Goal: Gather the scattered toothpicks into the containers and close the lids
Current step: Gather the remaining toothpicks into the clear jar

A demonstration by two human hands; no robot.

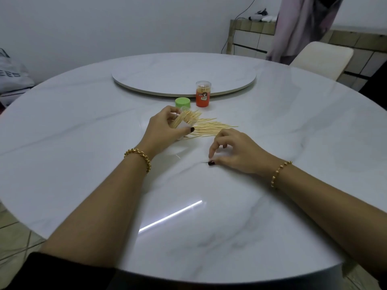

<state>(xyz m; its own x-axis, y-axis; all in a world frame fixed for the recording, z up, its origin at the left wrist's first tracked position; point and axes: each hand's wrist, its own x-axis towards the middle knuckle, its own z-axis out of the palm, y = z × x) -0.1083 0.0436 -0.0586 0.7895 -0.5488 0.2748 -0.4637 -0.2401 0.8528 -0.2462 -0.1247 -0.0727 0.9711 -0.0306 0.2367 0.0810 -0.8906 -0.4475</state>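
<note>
A clear container (185, 127), tilted and part filled, is held in the left hand (165, 126), the grip curled round it, just in front of the orange container (203, 95). The green lid (182, 102) is seen just left of that orange container. Loose toothpicks (213, 128) are spread in front of it. Nearer still, the right hand (234, 153) is rested on the tabletop (83, 143), thumb and forefinger drawn together; whether anything is pinched cannot be told.

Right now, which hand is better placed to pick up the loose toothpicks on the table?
The right hand: it sits just beside the loose toothpicks and holds no container. The left hand is busy gripping the clear container.
</note>
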